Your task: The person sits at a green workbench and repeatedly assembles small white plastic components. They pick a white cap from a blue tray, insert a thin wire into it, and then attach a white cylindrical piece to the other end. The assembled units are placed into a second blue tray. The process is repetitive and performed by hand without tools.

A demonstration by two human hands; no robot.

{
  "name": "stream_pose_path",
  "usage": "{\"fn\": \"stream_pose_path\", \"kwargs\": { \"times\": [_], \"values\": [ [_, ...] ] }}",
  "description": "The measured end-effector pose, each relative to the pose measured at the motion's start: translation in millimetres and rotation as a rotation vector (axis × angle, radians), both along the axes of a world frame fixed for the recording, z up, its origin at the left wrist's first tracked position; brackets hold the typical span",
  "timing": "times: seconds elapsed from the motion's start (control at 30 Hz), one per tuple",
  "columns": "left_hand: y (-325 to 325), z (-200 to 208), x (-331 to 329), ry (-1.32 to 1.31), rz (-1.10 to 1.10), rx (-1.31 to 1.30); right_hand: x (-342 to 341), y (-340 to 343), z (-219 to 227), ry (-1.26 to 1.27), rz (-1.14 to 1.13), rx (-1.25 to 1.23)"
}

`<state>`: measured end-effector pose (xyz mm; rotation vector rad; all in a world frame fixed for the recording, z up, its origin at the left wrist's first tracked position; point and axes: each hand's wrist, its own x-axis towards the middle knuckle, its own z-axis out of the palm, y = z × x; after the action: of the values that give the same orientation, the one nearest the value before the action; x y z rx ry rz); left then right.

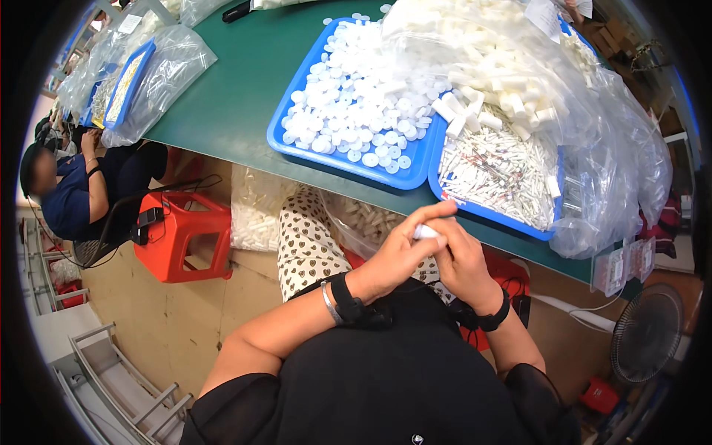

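presently, a small white piece (425,231) is between the 2 hands, raised in front of the torso and just short of the table edge. the left hand (397,252) pinches it between thumb and forefinger. the right hand (469,271) is curled against the left one; its fingertips are partly covered, so whether they also grip the piece cannot be told. the piece appears to be a short cylinder. its visible length lies roughly crosswise, sloping slightly down toward the right hand; both ends are masked by fingers, so which end leads cannot be established.

at the wrists are 2 black bands (345,297) (495,315), with a metal bracelet (331,302) on the left arm. beyond the hands, on a green table (230,96), stand 2 blue trays. the left tray (297,153) holds translucent discs (348,104); the right tray (489,225) holds thin white parts (493,170) and some thicker white cylinders (467,111). a clear bag (615,141) of similar pieces overhangs the trays' far portions, hiding them, and is cut off at the upper edge.

further out, a red stool (185,237) stands on the floor at left, near a seated co-worker (70,193), whose hands are hard to make out. a fan (647,334) stands at right.
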<state>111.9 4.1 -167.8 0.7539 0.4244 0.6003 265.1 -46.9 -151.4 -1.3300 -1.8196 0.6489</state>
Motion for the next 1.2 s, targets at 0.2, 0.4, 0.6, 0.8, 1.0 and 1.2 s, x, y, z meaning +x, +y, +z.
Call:
{"fn": "stream_pose_path", "kwargs": {
  "times": [0.2, 0.4, 0.6, 0.8, 1.0, 1.2],
  "values": [
    [7, -7, -3, -0.187, -0.021, -0.369, -2, 9, -2, -0.198, -0.077, 0.162],
    [-1, -13, -4, -0.29, 0.01, -0.536, -2, 9, -8, -0.173, -0.019, 0.172],
    [0, -11, 0, -0.338, 0.098, -0.613, -21, 6, -11, -0.208, -0.166, 0.034],
    [12, -5, -10, -0.284, 0.074, -0.538, -33, 13, -1, 0.003, -0.193, -0.037],
    [0, -8, -4, -0.292, 0.092, -0.517, -29, 5, -11, -0.17, -0.143, 0.037],
    [7, -5, 0, -0.27, 0.112, -0.419, -37, 14, -14, 0.025, -0.248, 0.036]
  ]
}}
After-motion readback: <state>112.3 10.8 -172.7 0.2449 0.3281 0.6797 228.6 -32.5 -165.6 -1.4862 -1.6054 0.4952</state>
